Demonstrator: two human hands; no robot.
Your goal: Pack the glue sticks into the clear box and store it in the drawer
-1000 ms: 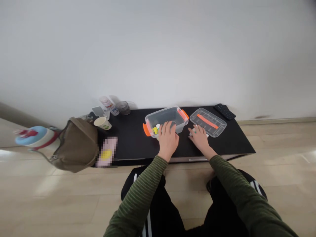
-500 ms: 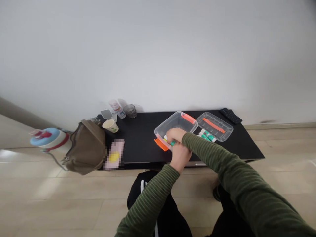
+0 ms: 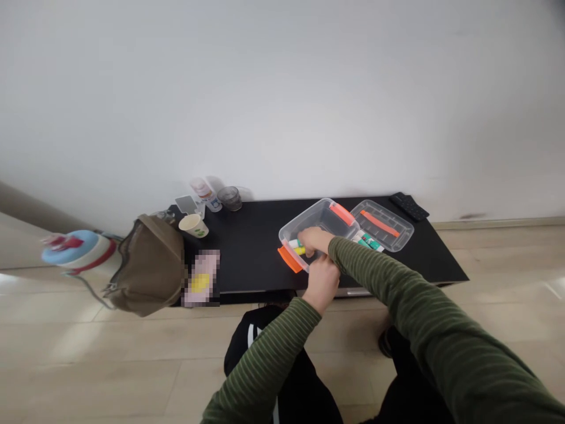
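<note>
Extending forward from the near edge, two striped green sleeves (image 3: 265, 347) converge on an open, clear plastic box (image 3: 314, 215) set on a black table (image 3: 256, 247). Clock directions are read from the box, twelve o'clock being toward the wall. At six o'clock, the left hand (image 3: 323, 281) lies at the near rim; whether its fingers grip the rim cannot be told, since they are hidden. Immediately beyond, the right hand (image 3: 316, 239) enters over the rim from four o'clock, its fingers bent downward inside; whether they grasp anything cannot be told. The step in hand appears to be handling small articles within the box, the left hand probably steadying it; the next move calls for the right wrist to clear both rim and left hand. Contents: a yellow article (image 3: 299, 251) and a white-capped article (image 3: 293, 242), lying toward eight o'clock beside the right fingers. An orange latch (image 3: 290, 259) marks eight o'clock; a second latch (image 3: 342, 214) marks one to two o'clock. At three o'clock, green-and-white tubes (image 3: 371, 239) lie outside the box, by the detached lid (image 3: 388, 219). Farther out, a paper cup (image 3: 193, 225) stands at nine o'clock, a black keypad (image 3: 409, 206) lies at two, and a drinking glass (image 3: 230, 198) stands at ten.
</note>
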